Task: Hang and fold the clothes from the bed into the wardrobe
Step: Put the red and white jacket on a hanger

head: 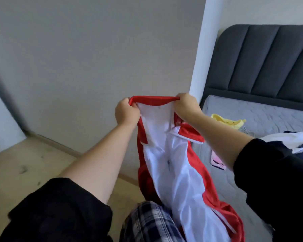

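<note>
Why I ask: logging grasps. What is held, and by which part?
The red and white jacket, by its red top edge: left hand one end, right hand the other.

Grey wall [94,58], 11 o'clock | white upright panel [199,58], 1 o'clock | padded dark headboard [261,63], 2 o'clock | beige floor [33,163], 8 o'clock
</note>
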`<state>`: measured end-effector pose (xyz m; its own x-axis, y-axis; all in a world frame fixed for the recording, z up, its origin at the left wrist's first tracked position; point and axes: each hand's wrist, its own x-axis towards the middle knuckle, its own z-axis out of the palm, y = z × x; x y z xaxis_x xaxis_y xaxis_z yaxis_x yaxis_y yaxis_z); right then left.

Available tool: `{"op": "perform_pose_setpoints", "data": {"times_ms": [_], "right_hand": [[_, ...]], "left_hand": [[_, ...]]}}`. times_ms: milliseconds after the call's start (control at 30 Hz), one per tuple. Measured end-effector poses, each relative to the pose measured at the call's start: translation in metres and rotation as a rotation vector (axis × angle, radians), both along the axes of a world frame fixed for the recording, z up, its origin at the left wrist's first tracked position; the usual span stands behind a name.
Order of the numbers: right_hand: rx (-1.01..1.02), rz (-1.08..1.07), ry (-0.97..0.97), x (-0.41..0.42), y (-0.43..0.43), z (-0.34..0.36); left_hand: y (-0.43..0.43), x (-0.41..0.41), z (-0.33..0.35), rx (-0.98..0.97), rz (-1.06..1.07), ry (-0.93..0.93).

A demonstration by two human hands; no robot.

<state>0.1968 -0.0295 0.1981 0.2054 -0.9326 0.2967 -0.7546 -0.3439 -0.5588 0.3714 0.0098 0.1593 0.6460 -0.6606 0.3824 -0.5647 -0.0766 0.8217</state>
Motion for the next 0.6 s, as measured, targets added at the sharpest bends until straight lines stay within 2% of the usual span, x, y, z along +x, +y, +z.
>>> {"op": "perform_pose_setpoints", "data": {"times_ms": [133, 233, 300, 367, 400, 467, 533, 600], "right_hand": [[-0.099, 0.081, -0.228, 0.05, 0.018, 0.087], [-0.223, 0.09, -0.291, 0.072, 0.024, 0.14], [-0.366, 0.079, -0.277, 0.085, 0.026, 0.17], [-0.536, 0.062, -0.202, 0.096, 0.03, 0.192], [-0.597, 0.045, -0.115, 0.099, 0.03, 0.198], [-0.594, 0.008, 0.171, 0.102, 0.028, 0.199], [-0.494, 0.01, 0.398, 0.103, 0.025, 0.186], [-0.499, 0.043, 0.473, 0.107, 0.023, 0.168]], "left_hand": [[0.026, 0.059, 0.09, -0.074, 0.019, -0.14], [0.051, 0.092, 0.152, -0.067, 0.051, -0.367], [0.062, 0.107, 0.189, -0.121, 0.135, -0.426], [0.069, 0.12, 0.219, -0.173, 0.223, -0.364], [0.072, 0.127, 0.229, -0.124, 0.238, -0.321], [0.083, 0.138, 0.231, 0.211, 0.184, -0.253], [0.096, 0.147, 0.214, 0.496, 0.111, -0.188], [0.102, 0.157, 0.199, 0.505, 0.116, -0.166]]}}
